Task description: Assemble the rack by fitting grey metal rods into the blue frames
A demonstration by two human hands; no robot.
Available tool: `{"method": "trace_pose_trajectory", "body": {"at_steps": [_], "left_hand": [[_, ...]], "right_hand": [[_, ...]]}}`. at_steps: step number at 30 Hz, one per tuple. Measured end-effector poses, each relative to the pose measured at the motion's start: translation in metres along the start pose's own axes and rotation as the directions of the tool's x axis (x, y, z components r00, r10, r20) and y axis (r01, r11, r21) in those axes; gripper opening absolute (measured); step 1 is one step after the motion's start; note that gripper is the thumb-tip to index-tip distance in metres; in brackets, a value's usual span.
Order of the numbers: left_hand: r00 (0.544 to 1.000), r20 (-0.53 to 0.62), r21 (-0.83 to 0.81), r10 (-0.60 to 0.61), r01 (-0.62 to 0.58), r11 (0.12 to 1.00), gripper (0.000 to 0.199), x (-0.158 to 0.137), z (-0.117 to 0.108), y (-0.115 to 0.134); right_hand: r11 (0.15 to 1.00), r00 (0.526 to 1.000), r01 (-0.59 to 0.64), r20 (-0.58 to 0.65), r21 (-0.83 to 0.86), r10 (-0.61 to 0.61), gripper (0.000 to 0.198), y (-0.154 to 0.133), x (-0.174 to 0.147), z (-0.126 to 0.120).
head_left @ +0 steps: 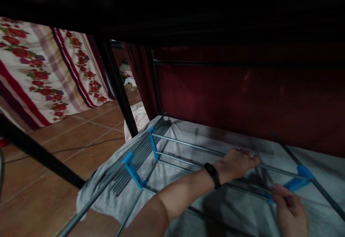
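A rack frame of grey metal tubes [185, 143] and blue plastic connectors [299, 177] lies on a grey-sheeted mattress. My left hand [237, 163], with a black band at its wrist, is wrapped over the upper cross tube near its right part. My right hand [291, 210] is lower and further right, its fingers pinched beside a small blue joint [269, 196] on a lower tube. What sits between those fingertips is blurred and partly hidden. On the left, two blue brackets [133, 170] join the cross tubes to the frame.
Several loose grey tubes [140, 150] lie along the mattress's left side. Black bed posts [118, 86] stand at the left, and a dark upper bunk [172, 10] hangs low overhead. A dark red curtain [242, 100] hangs behind. A cable [81, 147] crosses the tiled floor [61, 165].
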State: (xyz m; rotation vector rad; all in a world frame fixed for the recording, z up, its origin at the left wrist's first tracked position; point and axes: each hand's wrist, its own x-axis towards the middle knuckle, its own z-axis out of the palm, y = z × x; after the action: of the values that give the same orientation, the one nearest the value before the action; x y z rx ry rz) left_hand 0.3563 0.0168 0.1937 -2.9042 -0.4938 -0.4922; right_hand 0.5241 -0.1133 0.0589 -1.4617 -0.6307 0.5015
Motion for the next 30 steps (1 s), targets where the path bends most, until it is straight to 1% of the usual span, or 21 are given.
{"method": "trace_pose_trajectory", "body": {"at_steps": [2, 4, 6, 8, 11, 13, 14, 15, 16, 17, 18, 19, 21, 22, 23, 24, 25, 26, 28, 29, 30], "left_hand": [[1.0, -0.004, 0.009, 0.004, -0.004, 1.0, 0.027, -0.006, 0.001, -0.005], [1.0, -0.012, 0.006, -0.017, 0.017, 1.0, 0.023, -0.011, 0.002, -0.011], [0.998, -0.024, -0.001, -0.061, 0.061, 0.998, 0.02, -0.016, 0.003, -0.017], [0.993, -0.054, 0.0, -0.108, 0.108, 0.994, 0.018, -0.024, 0.0, -0.022], [0.96, -0.218, 0.005, -0.177, 0.182, 0.983, 0.021, -0.047, -0.006, -0.025], [0.891, -0.375, -0.051, -0.254, 0.254, 0.966, 0.026, -0.074, -0.006, -0.025], [0.838, -0.445, -0.107, -0.317, 0.302, 0.947, 0.025, -0.091, -0.003, -0.025], [0.761, -0.506, -0.175, -0.406, 0.371, 0.912, 0.018, -0.111, 0.001, -0.027], [0.663, -0.546, -0.248, -0.512, 0.456, 0.855, 0.013, -0.132, 0.006, -0.031], [0.546, -0.562, -0.334, -0.621, 0.537, 0.775, 0.013, -0.154, 0.012, -0.037], [0.401, -0.558, -0.436, -0.726, 0.602, 0.668, 0.014, -0.176, 0.019, -0.045], [0.233, -0.54, -0.542, -0.809, 0.638, 0.546, 0.012, -0.197, 0.025, -0.056], [-0.129, -0.486, -0.722, -0.864, 0.617, 0.314, 0.006, -0.232, 0.033, -0.08], [-0.275, -0.453, -0.778, -0.848, 0.587, 0.226, 0.011, -0.246, 0.034, -0.092], [-0.357, -0.437, -0.805, -0.825, 0.565, 0.181, 0.02, -0.255, 0.034, -0.104], [-0.387, -0.43, -0.818, -0.815, 0.55, 0.17, 0.028, -0.262, 0.032, -0.115], [-0.378, -0.429, -0.822, -0.821, 0.539, 0.182, 0.035, -0.265, 0.028, -0.124], [-0.342, -0.429, -0.824, -0.836, 0.527, 0.207, 0.039, -0.265, 0.024, -0.132], [-0.262, -0.425, -0.829, -0.866, 0.498, 0.256, 0.037, -0.26, 0.016, -0.143], [-0.24, -0.425, -0.83, -0.873, 0.489, 0.269, 0.034, -0.257, 0.013, -0.147], [-0.233, -0.428, -0.827, -0.873, 0.49, 0.275, 0.032, -0.254, 0.01, -0.15]], "right_hand": [[0.978, 0.99, -0.126, 0.09, 0.165, 0.112, 0.046, -0.012, -0.009, 0.022], [0.905, 0.96, -0.247, 0.212, 0.345, 0.181, 0.047, -0.027, -0.009, 0.045], [0.838, 0.931, -0.326, 0.301, 0.437, 0.206, 0.044, -0.042, -0.004, 0.063], [0.805, 0.914, -0.366, 0.34, 0.466, 0.219, 0.043, -0.051, 0.003, 0.074], [0.795, 0.923, -0.355, 0.317, 0.492, 0.216, 0.038, -0.054, 0.012, 0.081], [0.789, 0.932, -0.341, 0.295, 0.511, 0.211, 0.03, -0.05, 0.017, 0.081], [0.787, 0.933, -0.339, 0.29, 0.516, 0.212, 0.027, -0.047, 0.018, 0.08], [0.786, 0.933, -0.34, 0.289, 0.516, 0.214, 0.025, -0.045, 0.02, 0.078], [0.787, 0.933, -0.34, 0.288, 0.515, 0.215, 0.025, -0.042, 0.021, 0.077], [0.79, 0.933, -0.339, 0.287, 0.51, 0.216, 0.026, -0.041, 0.021, 0.076], [0.794, 0.934, -0.337, 0.287, 0.506, 0.214, 0.025, -0.04, 0.021, 0.074], [0.797, 0.935, -0.333, 0.285, 0.503, 0.211, 0.025, -0.039, 0.021, 0.073], [0.801, 0.935, -0.336, 0.282, 0.496, 0.217, 0.023, -0.038, 0.021, 0.071], [0.801, 0.934, -0.339, 0.278, 0.493, 0.225, 0.023, -0.037, 0.021, 0.071], [0.803, 0.935, -0.339, 0.272, 0.49, 0.229, 0.023, -0.036, 0.021, 0.07], [0.807, 0.936, -0.336, 0.267, 0.486, 0.229, 0.024, -0.035, 0.022, 0.069], [0.813, 0.937, -0.334, 0.266, 0.477, 0.229, 0.024, -0.034, 0.023, 0.069], [0.818, 0.935, -0.335, 0.269, 0.467, 0.23, 0.024, -0.034, 0.023, 0.069], [0.823, 0.933, -0.345, 0.265, 0.451, 0.245, 0.024, -0.035, 0.022, 0.068], [0.825, 0.929, -0.355, 0.263, 0.44, 0.259, 0.025, -0.037, 0.02, 0.068], [0.826, 0.926, -0.365, 0.259, 0.43, 0.274, 0.026, -0.04, 0.018, 0.067]]}}
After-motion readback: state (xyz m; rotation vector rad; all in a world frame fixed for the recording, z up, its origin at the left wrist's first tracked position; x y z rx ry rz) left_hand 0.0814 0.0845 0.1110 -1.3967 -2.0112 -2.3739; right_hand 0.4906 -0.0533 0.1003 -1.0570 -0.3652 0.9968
